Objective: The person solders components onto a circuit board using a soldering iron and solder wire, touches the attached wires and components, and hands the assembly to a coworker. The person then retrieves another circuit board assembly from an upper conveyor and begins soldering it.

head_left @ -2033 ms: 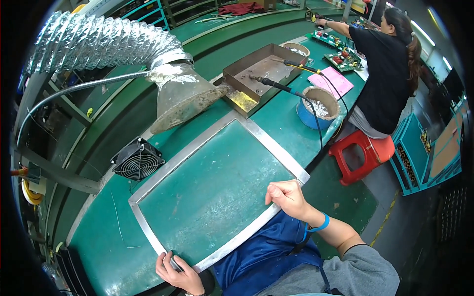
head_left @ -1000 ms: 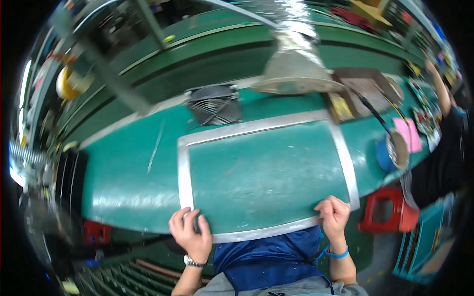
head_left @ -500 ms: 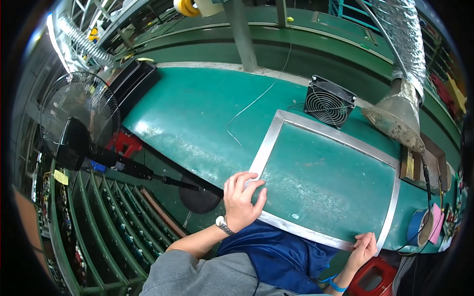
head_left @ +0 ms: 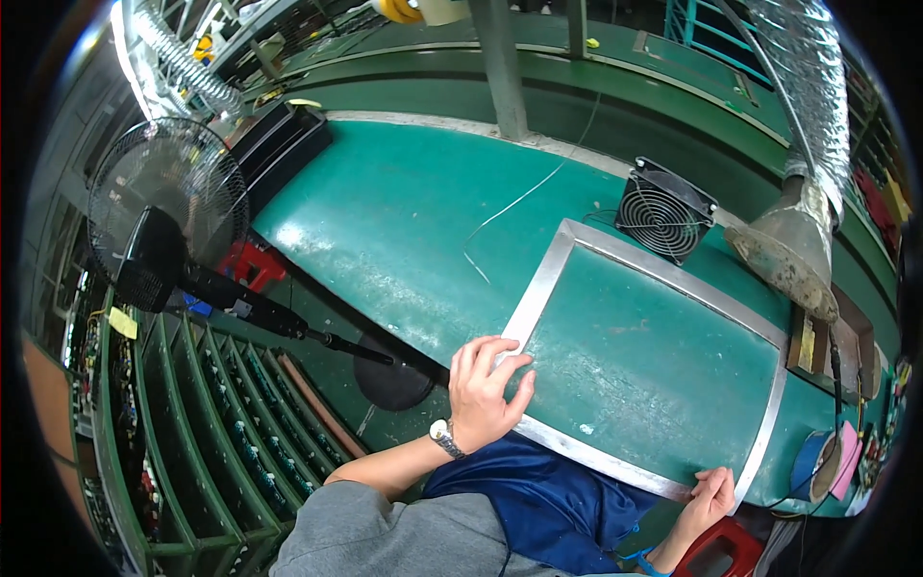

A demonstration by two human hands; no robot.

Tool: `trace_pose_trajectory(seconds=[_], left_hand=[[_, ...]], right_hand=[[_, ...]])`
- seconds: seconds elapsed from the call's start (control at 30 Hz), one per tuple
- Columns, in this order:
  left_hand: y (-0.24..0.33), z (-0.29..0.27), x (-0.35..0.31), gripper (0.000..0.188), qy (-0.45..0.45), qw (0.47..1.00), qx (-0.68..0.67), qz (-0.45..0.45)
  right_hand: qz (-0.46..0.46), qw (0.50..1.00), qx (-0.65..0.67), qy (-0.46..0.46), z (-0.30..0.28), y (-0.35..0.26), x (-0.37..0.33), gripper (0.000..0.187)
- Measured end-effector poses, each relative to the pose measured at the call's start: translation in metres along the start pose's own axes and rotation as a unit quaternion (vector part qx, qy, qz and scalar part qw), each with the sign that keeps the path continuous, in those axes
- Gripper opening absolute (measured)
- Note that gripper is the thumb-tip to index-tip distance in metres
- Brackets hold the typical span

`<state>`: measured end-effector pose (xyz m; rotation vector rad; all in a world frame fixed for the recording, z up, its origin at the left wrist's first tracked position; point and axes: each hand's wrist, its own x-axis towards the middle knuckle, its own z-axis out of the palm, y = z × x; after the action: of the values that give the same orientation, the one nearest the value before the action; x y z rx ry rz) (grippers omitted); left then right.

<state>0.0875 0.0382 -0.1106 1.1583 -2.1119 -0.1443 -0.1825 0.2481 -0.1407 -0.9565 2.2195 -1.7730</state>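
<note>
A rectangular silver metal frame point(head_left: 663, 273) lies on the green worktop, its near bar along the front edge by my lap. My left hand point(head_left: 484, 396) bends its fingers over the near end of the frame's left bar, the thumb apart on the inner side. At the near right corner, my right hand point(head_left: 710, 498) has its fingers curled in against the frame; the hand partly hides its grip there. Green worktop point(head_left: 654, 375) shows through the frame's opening.
Behind the frame stands a square black fan point(head_left: 663, 213). A funnel-ended duct point(head_left: 793, 250) hangs at right above a brown box point(head_left: 836, 351). A thin wire point(head_left: 510, 204) crosses the worktop. Left are a pedestal fan point(head_left: 163, 212) and a green slotted rack point(head_left: 207, 433). A red stool point(head_left: 726, 548) stands near right.
The view has shifted, so the worktop and the things on it appear farther right and slightly lower. Both hands keep their places on the frame.
</note>
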Motion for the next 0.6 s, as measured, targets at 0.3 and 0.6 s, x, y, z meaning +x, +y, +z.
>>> trace_pose_trajectory(seconds=[0.3, 0.6], left_hand=[[0.0034, -0.0014, -0.0009, 0.016, 0.003, 1.000, -0.006, -0.005], [-0.0008, -0.0025, -0.0020, 0.016, 0.000, 1.000, -0.002, 0.004]], right_hand=[[-0.022, 1.000, -0.010, -0.016, -0.0038, 0.0069, -0.0005, 0.037], [-0.010, 1.000, -0.015, -0.004, -0.0002, -0.0013, -0.0027, 0.035]])
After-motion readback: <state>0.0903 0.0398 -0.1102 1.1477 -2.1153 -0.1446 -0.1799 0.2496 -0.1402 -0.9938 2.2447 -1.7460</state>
